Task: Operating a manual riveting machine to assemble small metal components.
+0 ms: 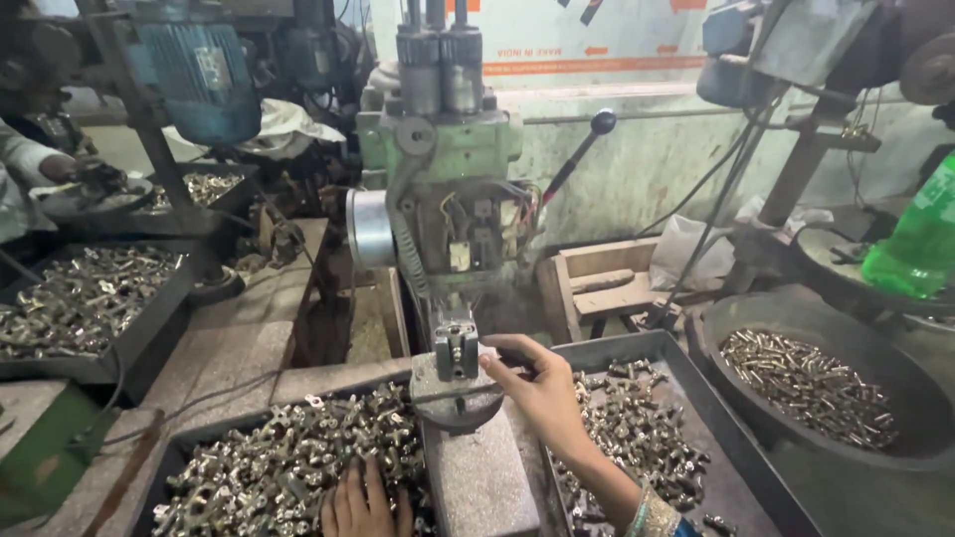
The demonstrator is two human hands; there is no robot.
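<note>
My right hand [537, 388] reaches up to the round work plate [456, 398] of a green bench machine [443, 169]. Its fingertips rest at the clamp fixture [456, 350] on that plate, and a small metal part may sit between them, too small to tell. My left hand [360, 502] lies flat, fingers apart, on a heap of small shiny metal fittings in the left tray [179, 452]. A second tray [726, 418] with more fittings lies under my right forearm.
A round dark basin [895, 438] at the right holds several brass-coloured parts. A green plastic bottle [920, 234] stands behind it. Another tray of fittings [149, 328] sits at the far left, where another person's hand [60, 167] works. A black-knobbed lever [602, 121] sticks out of the machine.
</note>
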